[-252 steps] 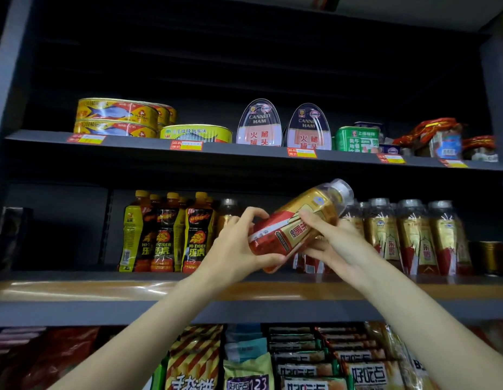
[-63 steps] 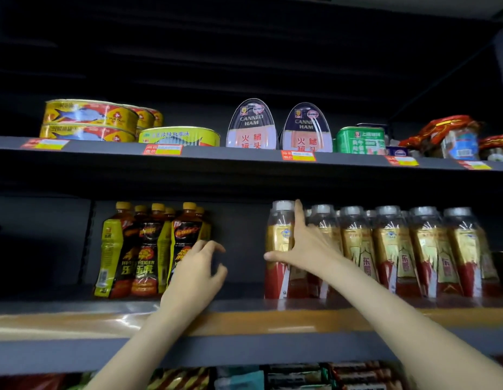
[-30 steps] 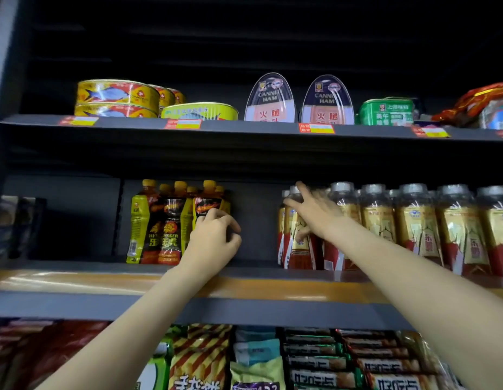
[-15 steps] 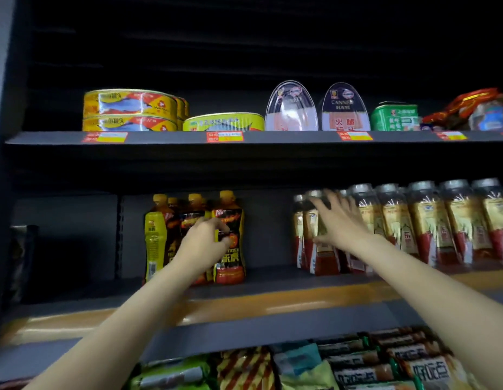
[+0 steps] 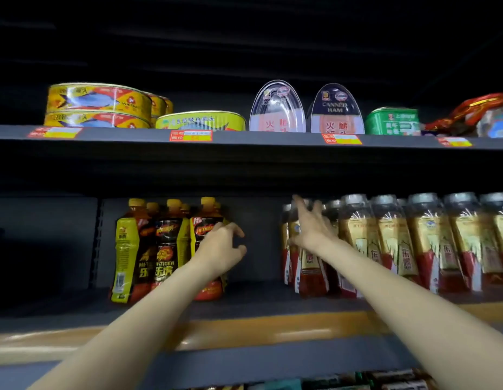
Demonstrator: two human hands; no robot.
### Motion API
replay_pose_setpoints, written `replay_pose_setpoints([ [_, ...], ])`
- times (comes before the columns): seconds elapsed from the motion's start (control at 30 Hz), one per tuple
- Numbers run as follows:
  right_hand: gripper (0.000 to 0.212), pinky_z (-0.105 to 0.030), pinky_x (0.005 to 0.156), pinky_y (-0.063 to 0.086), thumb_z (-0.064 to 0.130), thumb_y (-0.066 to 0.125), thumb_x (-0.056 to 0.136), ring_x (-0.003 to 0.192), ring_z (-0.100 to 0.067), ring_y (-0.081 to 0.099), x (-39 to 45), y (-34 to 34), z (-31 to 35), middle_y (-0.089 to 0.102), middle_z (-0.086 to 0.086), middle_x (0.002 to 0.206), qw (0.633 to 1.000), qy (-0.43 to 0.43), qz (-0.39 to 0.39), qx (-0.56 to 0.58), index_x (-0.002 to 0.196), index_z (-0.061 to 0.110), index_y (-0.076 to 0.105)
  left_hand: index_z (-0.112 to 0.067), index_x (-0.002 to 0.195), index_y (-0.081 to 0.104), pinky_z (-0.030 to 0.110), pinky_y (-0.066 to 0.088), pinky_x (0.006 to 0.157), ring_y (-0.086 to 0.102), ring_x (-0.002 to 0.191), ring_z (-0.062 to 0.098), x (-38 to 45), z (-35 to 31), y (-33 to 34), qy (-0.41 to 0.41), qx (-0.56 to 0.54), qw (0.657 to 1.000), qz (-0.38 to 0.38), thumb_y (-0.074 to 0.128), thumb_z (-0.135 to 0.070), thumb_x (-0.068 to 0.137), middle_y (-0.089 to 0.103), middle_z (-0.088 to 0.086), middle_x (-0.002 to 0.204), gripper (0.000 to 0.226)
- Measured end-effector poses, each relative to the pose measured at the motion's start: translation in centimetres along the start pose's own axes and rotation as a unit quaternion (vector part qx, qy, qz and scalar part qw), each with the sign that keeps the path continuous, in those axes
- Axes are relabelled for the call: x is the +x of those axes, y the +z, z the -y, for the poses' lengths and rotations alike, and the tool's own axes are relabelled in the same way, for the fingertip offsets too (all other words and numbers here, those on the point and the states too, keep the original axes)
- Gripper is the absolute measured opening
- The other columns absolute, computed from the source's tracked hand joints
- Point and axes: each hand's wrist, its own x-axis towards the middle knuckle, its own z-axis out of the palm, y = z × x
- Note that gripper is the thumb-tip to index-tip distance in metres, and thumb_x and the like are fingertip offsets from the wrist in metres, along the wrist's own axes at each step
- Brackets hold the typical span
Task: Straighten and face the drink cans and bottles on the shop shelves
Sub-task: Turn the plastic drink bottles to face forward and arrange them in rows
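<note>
On the middle shelf (image 5: 244, 330), a cluster of orange-capped Hi-Tiger bottles (image 5: 163, 249) stands at the left. A long row of silver-capped gold-and-red bottles (image 5: 393, 240) stands at the right, with a dark gap between the two groups. My left hand (image 5: 219, 249) is in front of the rightmost Hi-Tiger bottle (image 5: 205, 220). Its fingers are loosely curved past the bottle's right side, with the dark back panel showing between finger and thumb. My right hand (image 5: 309, 229) has its fingers spread and straight, touching the leftmost gold-and-red bottles (image 5: 306, 268).
The upper shelf (image 5: 244, 139) carries stacked yellow fish tins (image 5: 98, 105), two canned ham packs (image 5: 336, 111), a green tin (image 5: 392, 121) and wrapped goods at the right. Snack packs (image 5: 385, 381) show below the middle shelf. The shelf is dark left of the Hi-Tiger bottles.
My left hand has slid from the front of the rightmost Hi-Tiger bottle toward its right side. My right hand stays spread on the left-end gold-and-red bottles. The view has shifted slightly.
</note>
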Motion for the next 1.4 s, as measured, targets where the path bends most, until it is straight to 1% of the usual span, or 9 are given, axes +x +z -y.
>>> replay_pose_setpoints([
  [0.13,0.100,-0.043,0.093,0.046,0.031,0.075,0.079,0.126,-0.040,0.043,-1.3,-2.2,-0.5,0.008,-0.018,0.151,0.998,-0.034,0.000,-0.052,0.150,0.027,0.004,-0.014,0.125,0.049,0.030,0.042,0.095,0.051,0.116,0.024,2.6,-0.9,1.3,0.014,-0.025,0.999,0.021,0.061,-0.018,0.086,0.049,0.011,0.128,0.041],
  [0.23,0.102,-0.042,0.094,0.045,0.042,0.073,0.078,0.127,-0.039,0.040,-2.4,-3.6,-1.2,0.015,-0.023,0.147,0.991,-0.070,-0.018,-0.111,0.150,0.022,0.003,-0.018,0.133,0.039,0.033,0.043,0.098,0.045,0.124,0.023,4.3,-2.4,3.1,0.023,-0.049,0.998,0.043,0.065,-0.019,0.084,0.045,0.011,0.134,0.055],
  [0.3,0.103,-0.043,0.103,0.037,0.053,0.067,0.078,0.132,-0.039,0.028,-2.7,-3.9,-2.0,0.022,-0.024,0.144,0.976,-0.097,-0.054,-0.186,0.150,0.017,0.003,-0.020,0.139,0.029,0.033,0.041,0.101,0.041,0.128,0.024,5.2,-3.3,4.3,0.022,-0.061,0.996,0.054,0.067,-0.019,0.083,0.041,0.012,0.139,0.068],
  [0.4,0.105,-0.049,0.116,0.005,0.066,0.059,0.077,0.143,-0.038,0.006,-2.2,-4.0,-3.3,0.010,-0.020,0.154,0.950,-0.148,-0.096,-0.257,0.151,0.014,0.005,-0.025,0.147,0.009,0.037,0.034,0.108,0.034,0.134,0.029,6.6,-4.0,6.2,-0.007,-0.088,0.993,0.080,0.071,-0.021,0.080,0.031,0.015,0.147,0.091],
  [0.5,0.106,-0.052,0.115,-0.009,0.067,0.059,0.076,0.145,-0.033,0.010,-1.3,-4.1,-4.3,0.006,-0.015,0.156,0.966,-0.164,-0.042,-0.193,0.151,0.024,-0.001,-0.028,0.147,-0.009,0.042,0.034,0.109,0.033,0.135,0.032,7.6,-4.3,8.0,-0.037,-0.107,0.986,0.123,0.072,-0.022,0.079,0.025,0.015,0.150,0.106],
  [0.7,0.104,-0.050,0.115,-0.011,0.067,0.060,0.075,0.143,-0.031,0.017,-0.7,-3.6,-5.5,0.008,-0.010,0.155,0.970,-0.194,-0.042,-0.142,0.150,0.028,-0.001,-0.031,0.143,-0.025,0.041,0.038,0.105,0.042,0.129,0.030,8.5,-4.5,10.9,-0.066,-0.142,0.973,0.170,0.068,-0.019,0.083,0.036,0.013,0.146,0.111],
  [0.97,0.104,-0.051,0.115,-0.012,0.068,0.058,0.075,0.143,-0.030,0.016,-0.7,-3.7,-5.5,0.009,-0.011,0.154,0.968,-0.198,-0.038,-0.147,0.150,0.028,-0.002,-0.036,0.144,-0.016,0.040,0.037,0.105,0.042,0.129,0.029,8.1,-3.8,11.2,-0.077,-0.174,0.974,0.122,0.070,-0.018,0.080,0.038,0.010,0.143,0.109],
  [1.2,0.105,-0.051,0.113,-0.012,0.073,0.056,0.073,0.144,-0.031,0.011,-0.9,-4.1,-5.5,0.012,-0.008,0.154,0.967,-0.192,-0.047,-0.164,0.150,0.030,-0.001,-0.038,0.146,-0.012,0.052,0.044,0.099,0.041,0.129,0.027,7.2,-4.4,9.3,-0.067,-0.248,0.951,0.172,0.076,-0.007,0.072,0.038,0.007,0.143,0.119],
  [1.4,0.103,-0.057,0.112,-0.013,0.073,0.054,0.074,0.146,-0.028,-0.001,-0.9,-3.8,-5.9,0.005,-0.004,0.158,0.971,-0.179,-0.044,-0.155,0.150,0.034,-0.004,-0.044,0.143,-0.011,0.047,0.050,0.093,0.044,0.126,0.027,6.9,-5.5,8.4,-0.080,-0.269,0.930,0.239,0.069,-0.003,0.078,0.033,0.007,0.146,0.111],
])
